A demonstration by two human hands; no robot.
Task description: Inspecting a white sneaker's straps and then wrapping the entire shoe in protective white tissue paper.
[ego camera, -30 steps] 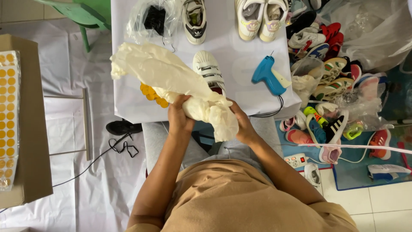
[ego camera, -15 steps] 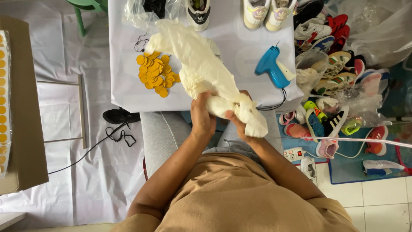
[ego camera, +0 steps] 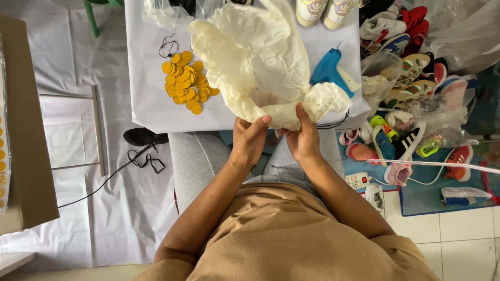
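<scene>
Left hand (ego camera: 249,139) and right hand (ego camera: 302,138), each grip clamped on the lower edge of a crumpled sheet of cream tissue paper (ego camera: 255,57), held up over the near edge of the white counter (ego camera: 143,78). The sheet hides the counter's middle and part of the blue glue gun (ego camera: 329,67). Yellow discs (ego camera: 185,82) lie left of it. A pair of pale shoes (ego camera: 323,10) is cut off at the top edge. Piled shoes (ego camera: 406,78) at right are partly obscured by clear plastic.
</scene>
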